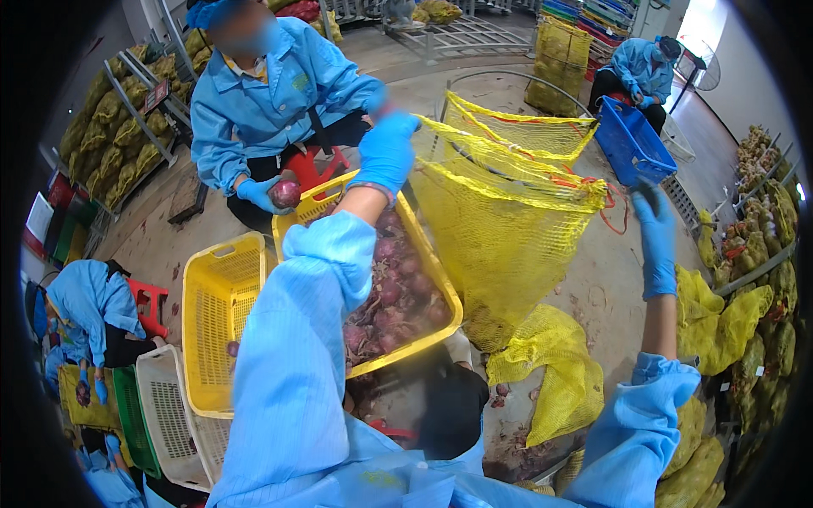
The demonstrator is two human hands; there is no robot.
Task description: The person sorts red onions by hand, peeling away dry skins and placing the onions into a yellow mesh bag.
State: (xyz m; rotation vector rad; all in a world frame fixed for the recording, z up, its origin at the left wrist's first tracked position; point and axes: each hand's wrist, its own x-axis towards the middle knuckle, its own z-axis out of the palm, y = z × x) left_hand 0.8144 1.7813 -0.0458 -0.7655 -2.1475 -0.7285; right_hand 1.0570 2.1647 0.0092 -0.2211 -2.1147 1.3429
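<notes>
My left hand [385,152], in a blue glove, reaches over the crate with its fingers closed at the left corner of a yellow mesh bag [508,235]. Blur softens the grip. The bag's mouth spreads beside a metal hoop [495,73], and its lower end hangs near the floor. My right hand [657,241], also gloved, is raised right of the bag, fingers apart and holding nothing. Below my left forearm stands a yellow plastic crate [454,305] of red onions [387,292], partly covered by my sleeve. Another yellow mesh bag [552,368] lies crumpled on the floor.
Opposite me sits a co-worker [267,108] holding a red onion [284,193]; their other hand is hidden behind mine. A second yellow crate [190,330] stands left. Farther right is a blue crate [635,143] beside another person [641,70]. Filled mesh sacks [692,457] line the right.
</notes>
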